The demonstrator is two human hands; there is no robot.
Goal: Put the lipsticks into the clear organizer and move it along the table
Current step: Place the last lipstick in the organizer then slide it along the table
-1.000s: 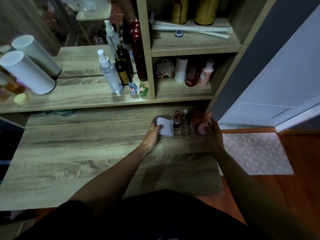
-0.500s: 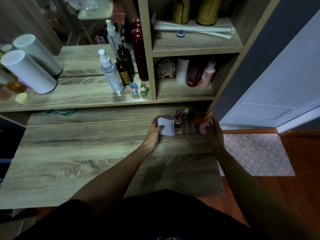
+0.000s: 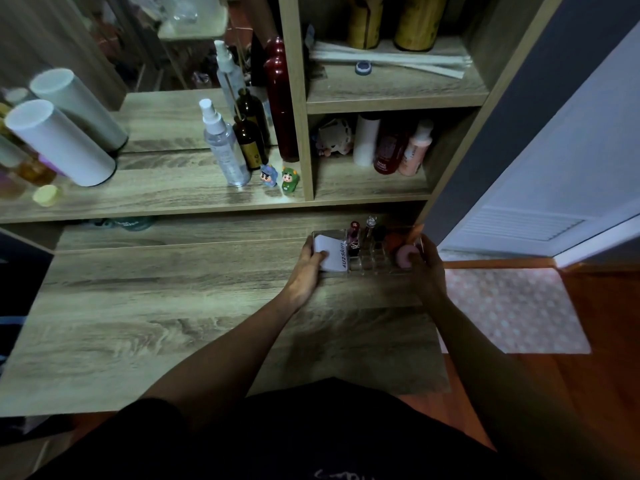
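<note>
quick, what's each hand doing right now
Left hand: closed on the left end of the clear organizer, thumb on the white box.
Right hand: closed on the organizer's right end, by the pink sponge.

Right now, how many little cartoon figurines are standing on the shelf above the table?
2. The blue figurine and the green figurine stand side by side, right of the clear spray bottle. Others may hide behind the bottles.

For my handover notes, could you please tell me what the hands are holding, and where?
Both grip the clear plastic organizer: left hand at its left end, right hand at its right.
</note>
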